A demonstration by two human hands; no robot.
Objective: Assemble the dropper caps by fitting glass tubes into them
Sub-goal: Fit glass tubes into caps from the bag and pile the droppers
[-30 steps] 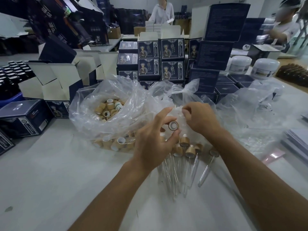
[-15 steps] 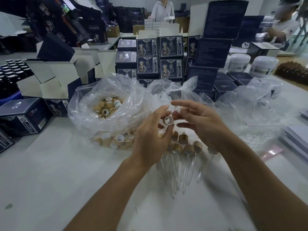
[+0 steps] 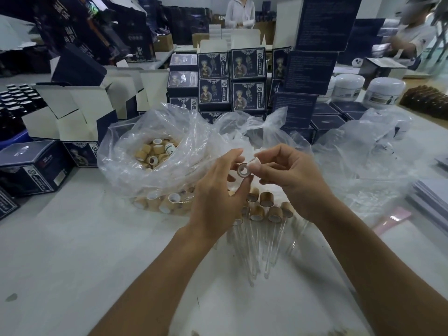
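Left hand (image 3: 215, 190) pinches cap (image 3: 243, 170) above the tabletop (image 3: 72, 251), opening toward camera; at its 2 o'clock right hand (image 3: 288, 175) pinches a white bulb (image 3: 256, 163); likely risk: skewed entry, bulb buckles, cap slips from fingers.

bag of caps (image 3: 155, 154) left, boxes (image 3: 247, 81) behind — assembled droppers (image 3: 264, 214) on table (image 3: 72, 251)

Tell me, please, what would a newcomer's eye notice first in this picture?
First, the two hands meeting at the centre: the left hand pinches a small tan wooden ring cap, and the right hand holds a small white rubber piece beside it. Behind them on the left sits a clear plastic bag of tan caps; below the hands lie assembled clear glass droppers.
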